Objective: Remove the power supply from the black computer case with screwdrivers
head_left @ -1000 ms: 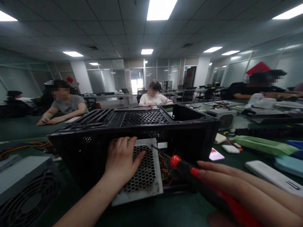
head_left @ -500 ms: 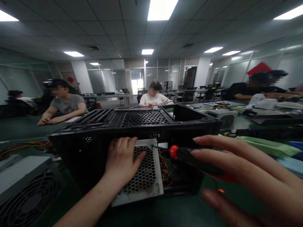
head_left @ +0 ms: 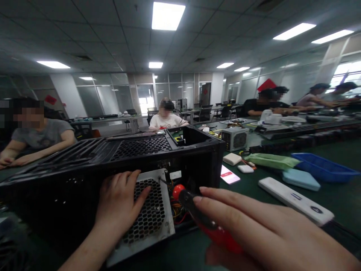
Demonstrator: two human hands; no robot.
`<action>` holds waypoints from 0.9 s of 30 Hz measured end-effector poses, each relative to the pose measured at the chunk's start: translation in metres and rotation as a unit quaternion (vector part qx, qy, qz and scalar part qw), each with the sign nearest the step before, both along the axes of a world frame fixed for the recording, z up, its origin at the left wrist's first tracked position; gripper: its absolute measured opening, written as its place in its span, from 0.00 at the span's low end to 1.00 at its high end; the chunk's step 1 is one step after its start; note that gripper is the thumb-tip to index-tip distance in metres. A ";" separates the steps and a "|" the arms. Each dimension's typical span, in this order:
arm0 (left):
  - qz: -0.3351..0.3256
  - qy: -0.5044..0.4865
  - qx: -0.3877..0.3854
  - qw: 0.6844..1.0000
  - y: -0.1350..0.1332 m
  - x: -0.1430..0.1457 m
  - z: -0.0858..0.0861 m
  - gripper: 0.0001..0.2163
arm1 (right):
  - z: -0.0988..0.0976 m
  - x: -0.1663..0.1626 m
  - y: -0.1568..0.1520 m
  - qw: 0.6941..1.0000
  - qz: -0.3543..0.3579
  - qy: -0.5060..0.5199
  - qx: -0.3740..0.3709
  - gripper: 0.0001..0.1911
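1. The person's left hand lay spread over the metal grille of a power supply, its thumb well apart from the fingers; I could not tell how hard it pressed.
2. That power supply sat tilted, directly under the left hand, at the open side of a black computer case that stretched away beyond both hands.
3. The right hand held a red-and-black screwdriver, two fingers laid along the top of the handle and the thumb underneath, mostly out of sight.
4. Ahead of the right fingertips came the tool's round red collar; past it a thin dark shaft ran towards the grille's upper corner, right of the left hand. Whether its tip sat in a screw, I couldn't make out.
5. Between the two hands, coloured wires showed inside the case.
6. Just beyond the right hand lay a phone and a long white device; farther off were a green pouch, a light-blue box and a blue tray.
7. Beyond the case, facing the hands, sat a co-worker in a white top; another, in a grey top, sat past the left hand, forearms on the table.
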State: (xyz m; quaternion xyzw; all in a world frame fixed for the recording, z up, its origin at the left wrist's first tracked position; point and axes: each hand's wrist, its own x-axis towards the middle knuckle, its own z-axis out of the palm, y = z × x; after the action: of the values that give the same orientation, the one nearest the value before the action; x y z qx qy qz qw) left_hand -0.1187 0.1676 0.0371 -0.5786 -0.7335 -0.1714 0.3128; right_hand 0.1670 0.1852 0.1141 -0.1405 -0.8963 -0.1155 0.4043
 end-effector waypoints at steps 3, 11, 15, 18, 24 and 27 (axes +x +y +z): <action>0.007 -0.004 -0.012 1.000 -0.001 0.001 0.002 0.24 | -0.002 -0.008 -0.001 0.998 -0.024 0.043 -0.025 0.25; -0.005 -0.020 -0.073 0.997 -0.002 -0.014 0.002 0.24 | 0.017 -0.018 -0.009 0.993 -0.067 0.068 -0.064 0.12; 0.003 -0.019 -0.074 0.997 -0.001 -0.015 0.002 0.25 | 0.016 -0.012 -0.010 0.994 -0.040 0.055 -0.088 0.11; 0.010 -0.024 -0.068 0.997 -0.001 -0.012 0.002 0.26 | 0.015 -0.008 -0.005 0.992 0.005 0.023 -0.126 0.13; 0.010 -0.022 -0.061 0.998 0.000 -0.011 0.002 0.29 | 0.010 0.002 0.003 0.986 0.082 -0.012 -0.147 0.19; 0.006 -0.022 -0.061 0.998 -0.001 -0.011 0.002 0.29 | 0.008 0.003 0.000 0.989 0.080 -0.025 -0.118 0.13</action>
State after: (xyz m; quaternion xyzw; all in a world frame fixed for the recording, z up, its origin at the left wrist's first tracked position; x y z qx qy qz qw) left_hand -0.1297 0.1667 0.0388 -0.5884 -0.7525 -0.1372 0.2620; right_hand 0.1698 0.1847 0.1217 -0.1120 -0.9219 0.0209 0.3704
